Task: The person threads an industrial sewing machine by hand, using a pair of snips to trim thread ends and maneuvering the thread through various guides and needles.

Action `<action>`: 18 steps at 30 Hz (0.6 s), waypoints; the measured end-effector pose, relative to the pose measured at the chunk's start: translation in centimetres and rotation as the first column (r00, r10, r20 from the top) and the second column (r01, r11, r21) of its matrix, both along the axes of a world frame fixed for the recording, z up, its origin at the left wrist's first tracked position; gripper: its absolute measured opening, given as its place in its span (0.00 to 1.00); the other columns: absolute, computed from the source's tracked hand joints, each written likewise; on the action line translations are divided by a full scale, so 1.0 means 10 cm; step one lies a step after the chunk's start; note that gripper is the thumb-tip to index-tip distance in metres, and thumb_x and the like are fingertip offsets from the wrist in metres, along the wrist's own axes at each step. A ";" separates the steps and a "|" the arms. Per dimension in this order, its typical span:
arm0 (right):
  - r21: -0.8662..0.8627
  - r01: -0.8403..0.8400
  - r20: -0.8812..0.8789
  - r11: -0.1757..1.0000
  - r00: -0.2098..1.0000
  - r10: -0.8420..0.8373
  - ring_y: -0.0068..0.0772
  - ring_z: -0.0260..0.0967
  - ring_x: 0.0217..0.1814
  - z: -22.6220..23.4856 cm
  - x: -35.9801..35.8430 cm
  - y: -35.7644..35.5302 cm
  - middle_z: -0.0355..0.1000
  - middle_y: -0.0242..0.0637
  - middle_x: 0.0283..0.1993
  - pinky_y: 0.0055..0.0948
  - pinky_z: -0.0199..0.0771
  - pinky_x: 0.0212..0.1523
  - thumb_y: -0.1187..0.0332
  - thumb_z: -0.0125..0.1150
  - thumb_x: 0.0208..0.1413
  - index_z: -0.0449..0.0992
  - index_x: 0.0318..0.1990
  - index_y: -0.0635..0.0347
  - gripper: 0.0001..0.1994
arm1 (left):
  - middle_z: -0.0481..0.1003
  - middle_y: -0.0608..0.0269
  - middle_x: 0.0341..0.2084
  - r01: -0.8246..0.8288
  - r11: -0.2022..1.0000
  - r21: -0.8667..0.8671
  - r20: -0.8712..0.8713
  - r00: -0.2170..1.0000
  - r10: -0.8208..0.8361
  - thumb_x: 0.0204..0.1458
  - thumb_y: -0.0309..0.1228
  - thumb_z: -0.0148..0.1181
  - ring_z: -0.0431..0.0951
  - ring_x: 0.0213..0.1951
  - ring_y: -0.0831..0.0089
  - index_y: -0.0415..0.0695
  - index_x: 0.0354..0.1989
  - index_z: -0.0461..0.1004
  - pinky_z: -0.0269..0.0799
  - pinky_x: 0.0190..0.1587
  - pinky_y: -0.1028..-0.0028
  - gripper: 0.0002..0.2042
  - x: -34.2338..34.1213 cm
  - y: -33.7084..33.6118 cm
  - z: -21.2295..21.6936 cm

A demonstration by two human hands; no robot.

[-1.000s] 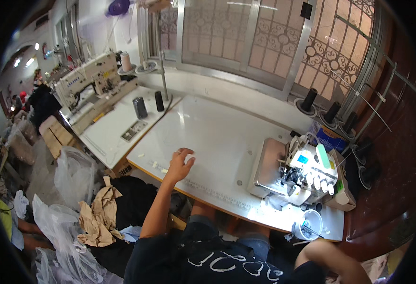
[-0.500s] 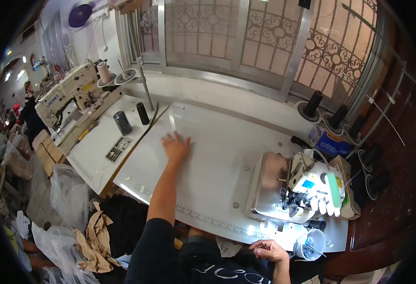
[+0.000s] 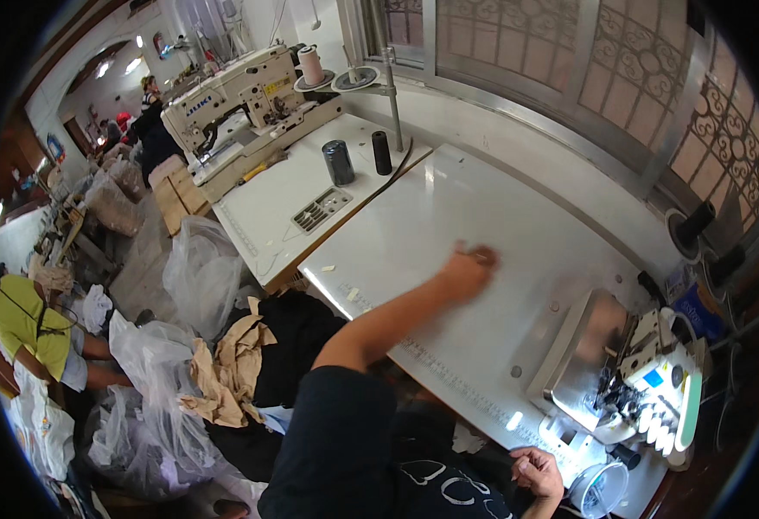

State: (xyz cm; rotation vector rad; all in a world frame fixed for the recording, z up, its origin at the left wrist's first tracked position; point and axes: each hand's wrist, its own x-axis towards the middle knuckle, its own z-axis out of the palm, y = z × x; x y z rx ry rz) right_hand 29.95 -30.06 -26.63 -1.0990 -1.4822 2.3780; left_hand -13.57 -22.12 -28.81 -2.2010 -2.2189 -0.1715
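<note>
My left hand (image 3: pixel 475 270) is over the middle of the white sewing table (image 3: pixel 449 208), its arm stretched out from the lower edge. Motion smears its fingers; they look bent, and no held thing shows. Close to the table's front edge, my right hand (image 3: pixel 537 471) has its fingers curled in, with nothing visible in them. Beside that hand stands a clear plastic cup (image 3: pixel 600 490) with small things inside. An overlock sewing machine (image 3: pixel 647 381) with a lit needle area sits at the table's right end.
On the adjoining table (image 3: pixel 267 216) are another sewing machine (image 3: pixel 232 112), a dark thread cone (image 3: pixel 338 163), a black spool (image 3: pixel 381 153) and a bobbin tray (image 3: pixel 321 212). Black cloth (image 3: pixel 297 333), brown paper (image 3: pixel 228 363) and plastic bags (image 3: pixel 150 363) lie below left. A person in a yellow top (image 3: pixel 29 320) is farther left.
The view has turned left. My left hand has swept rightward across the tabletop, its spread fingers now bent and blurred. My right hand stays by the front edge near the cup.
</note>
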 end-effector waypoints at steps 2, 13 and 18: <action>0.072 -0.116 0.047 0.991 0.993 0.112 0.19 0.66 0.24 0.03 -0.03 0.03 0.71 0.33 0.26 0.17 0.64 0.26 0.70 0.58 0.53 0.70 0.44 0.71 0.14 | 0.70 0.59 0.48 -0.316 0.908 0.275 0.083 0.949 0.305 0.51 0.34 0.46 0.67 0.53 0.65 0.44 0.43 0.72 0.52 0.52 0.39 0.13 -0.62 -0.61 -0.18; 0.604 -0.217 0.249 0.767 0.965 0.078 0.29 0.69 0.25 0.10 0.35 -0.39 0.71 0.41 0.25 0.29 0.69 0.28 0.64 0.60 0.49 0.73 0.38 0.66 0.13 | 0.68 0.50 0.52 -0.931 0.252 -0.264 -0.328 0.332 0.884 0.46 0.40 0.54 0.69 0.51 0.44 0.45 0.47 0.74 0.54 0.50 0.32 0.20 -0.39 -2.47 0.22; 0.707 -0.156 0.261 0.690 0.964 -0.050 0.45 0.73 0.33 0.17 0.41 -0.59 0.73 0.49 0.32 0.35 0.71 0.34 0.60 0.59 0.51 0.74 0.38 0.65 0.15 | 0.75 0.49 0.38 -0.826 0.559 -0.071 -0.158 0.563 0.811 0.49 0.33 0.54 0.76 0.41 0.52 0.40 0.56 0.62 0.65 0.44 0.42 0.25 -0.32 -2.45 0.32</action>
